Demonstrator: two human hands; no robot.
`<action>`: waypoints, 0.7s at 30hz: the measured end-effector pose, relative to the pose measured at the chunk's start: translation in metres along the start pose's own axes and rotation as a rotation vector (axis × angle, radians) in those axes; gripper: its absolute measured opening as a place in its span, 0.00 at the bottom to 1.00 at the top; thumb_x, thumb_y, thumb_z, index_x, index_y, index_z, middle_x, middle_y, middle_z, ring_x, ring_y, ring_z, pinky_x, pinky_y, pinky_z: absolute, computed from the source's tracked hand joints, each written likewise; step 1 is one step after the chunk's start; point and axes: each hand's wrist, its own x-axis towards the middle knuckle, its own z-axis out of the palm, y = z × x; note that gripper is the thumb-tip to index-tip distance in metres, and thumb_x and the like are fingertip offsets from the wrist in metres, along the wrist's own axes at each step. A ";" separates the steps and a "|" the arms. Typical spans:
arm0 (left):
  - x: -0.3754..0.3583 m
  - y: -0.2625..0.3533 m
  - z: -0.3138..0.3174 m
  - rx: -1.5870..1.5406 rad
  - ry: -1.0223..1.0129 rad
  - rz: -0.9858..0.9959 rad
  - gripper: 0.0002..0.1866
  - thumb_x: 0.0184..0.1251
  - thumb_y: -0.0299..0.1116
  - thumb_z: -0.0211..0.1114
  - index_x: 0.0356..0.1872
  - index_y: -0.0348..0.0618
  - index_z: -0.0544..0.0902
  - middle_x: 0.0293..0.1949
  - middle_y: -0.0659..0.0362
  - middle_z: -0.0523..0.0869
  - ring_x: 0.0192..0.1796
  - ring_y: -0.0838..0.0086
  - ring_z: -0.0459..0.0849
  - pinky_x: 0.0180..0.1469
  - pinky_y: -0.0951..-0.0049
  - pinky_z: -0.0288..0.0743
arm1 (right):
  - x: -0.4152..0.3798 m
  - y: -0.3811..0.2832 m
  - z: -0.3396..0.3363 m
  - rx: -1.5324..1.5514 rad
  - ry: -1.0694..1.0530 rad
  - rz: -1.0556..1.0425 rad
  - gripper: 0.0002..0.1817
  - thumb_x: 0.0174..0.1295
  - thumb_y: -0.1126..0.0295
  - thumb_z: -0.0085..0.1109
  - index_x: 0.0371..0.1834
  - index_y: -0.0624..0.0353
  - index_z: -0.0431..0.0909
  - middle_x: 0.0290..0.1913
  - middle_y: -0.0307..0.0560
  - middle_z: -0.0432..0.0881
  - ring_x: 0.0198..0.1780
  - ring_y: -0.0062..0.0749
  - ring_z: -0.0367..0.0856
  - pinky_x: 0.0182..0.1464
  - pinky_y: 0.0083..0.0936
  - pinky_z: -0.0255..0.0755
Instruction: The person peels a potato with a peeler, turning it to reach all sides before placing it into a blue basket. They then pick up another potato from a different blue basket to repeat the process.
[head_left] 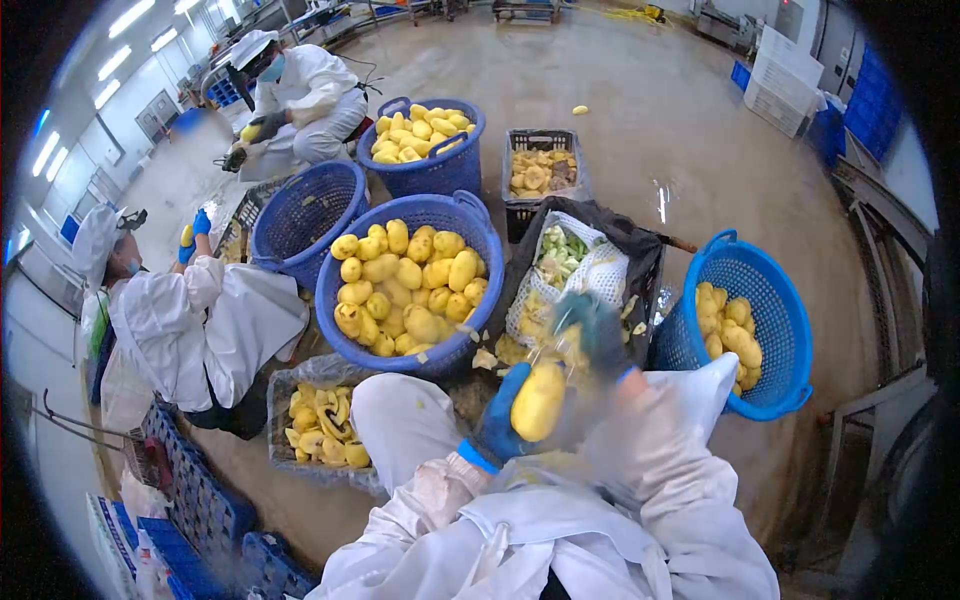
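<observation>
My left hand, in a blue glove, is closed around a large peeled potato, held tilted in front of my lap. My right hand, in a dark green glove, is just above and right of it. Motion smears that hand; it looks closed, and a thin shiny edge shows below it, but the tool is too blurred to name. Beyond my hands is a dark-lined crate with a white mesh bag, green scraps and peelings. A blue basket full of yellow potatoes stands to the left.
At right is a blue basket part-filled with potatoes. A lined crate of trimmings lies left of my knee. Two co-workers in white sit at left, near another blue basket. Metal frames line the right side.
</observation>
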 end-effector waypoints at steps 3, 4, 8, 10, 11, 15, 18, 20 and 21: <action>-0.001 -0.008 -0.014 0.165 0.023 0.094 0.29 0.70 0.54 0.50 0.65 0.46 0.66 0.57 0.45 0.76 0.53 0.56 0.79 0.57 0.58 0.75 | 0.028 0.018 -0.045 -0.026 0.375 0.017 0.17 0.70 0.60 0.49 0.33 0.63 0.78 0.29 0.45 0.82 0.29 0.28 0.80 0.34 0.25 0.74; -0.001 -0.009 -0.018 0.200 0.028 0.127 0.30 0.70 0.53 0.50 0.66 0.46 0.65 0.57 0.44 0.76 0.54 0.57 0.79 0.57 0.58 0.75 | 0.019 -0.007 -0.042 0.141 0.363 0.037 0.17 0.70 0.60 0.48 0.35 0.64 0.78 0.30 0.47 0.83 0.29 0.31 0.81 0.35 0.27 0.75; -0.025 0.013 0.030 0.790 -0.110 0.527 0.32 0.63 0.30 0.64 0.68 0.45 0.62 0.57 0.46 0.75 0.56 0.61 0.78 0.58 0.59 0.74 | -0.034 -0.036 0.023 -0.168 -0.040 -0.225 0.16 0.70 0.63 0.46 0.36 0.65 0.78 0.31 0.46 0.83 0.30 0.30 0.81 0.37 0.26 0.75; -0.022 0.009 0.029 0.639 -0.062 0.383 0.30 0.65 0.34 0.61 0.67 0.45 0.63 0.57 0.47 0.76 0.55 0.61 0.78 0.58 0.60 0.74 | -0.045 -0.037 0.040 -0.208 -0.178 -0.234 0.14 0.70 0.65 0.45 0.37 0.64 0.79 0.32 0.45 0.83 0.31 0.28 0.82 0.37 0.25 0.76; -0.022 0.009 0.027 0.543 -0.041 0.305 0.29 0.65 0.36 0.60 0.67 0.45 0.63 0.57 0.47 0.76 0.55 0.61 0.78 0.57 0.60 0.74 | -0.039 -0.028 0.034 -0.215 -0.192 -0.209 0.14 0.69 0.66 0.46 0.38 0.64 0.79 0.32 0.46 0.83 0.30 0.28 0.82 0.37 0.25 0.76; -0.026 0.009 0.023 0.193 -0.021 0.083 0.28 0.69 0.44 0.54 0.67 0.45 0.64 0.56 0.48 0.77 0.54 0.62 0.79 0.56 0.62 0.75 | 0.003 -0.046 0.003 -0.096 0.297 0.111 0.11 0.66 0.67 0.52 0.34 0.63 0.79 0.26 0.45 0.81 0.26 0.27 0.81 0.29 0.23 0.75; -0.025 0.009 0.019 0.488 0.015 0.240 0.28 0.71 0.49 0.50 0.66 0.45 0.65 0.55 0.49 0.77 0.53 0.62 0.79 0.55 0.63 0.76 | 0.007 -0.043 -0.015 0.149 0.355 0.070 0.10 0.66 0.66 0.52 0.33 0.61 0.78 0.28 0.45 0.81 0.28 0.27 0.80 0.36 0.25 0.75; -0.025 0.007 0.019 0.966 0.025 0.502 0.29 0.73 0.53 0.47 0.66 0.45 0.66 0.54 0.49 0.78 0.53 0.63 0.80 0.54 0.64 0.76 | -0.016 -0.047 0.011 -0.234 0.122 -0.336 0.10 0.67 0.68 0.46 0.35 0.61 0.77 0.32 0.46 0.81 0.31 0.29 0.81 0.39 0.26 0.75; -0.028 0.009 0.028 1.090 0.003 0.578 0.29 0.73 0.53 0.47 0.66 0.46 0.65 0.54 0.50 0.78 0.53 0.63 0.80 0.54 0.64 0.76 | -0.026 -0.041 0.020 -0.165 -0.017 -0.267 0.10 0.68 0.72 0.42 0.39 0.63 0.76 0.35 0.47 0.80 0.34 0.30 0.81 0.40 0.26 0.75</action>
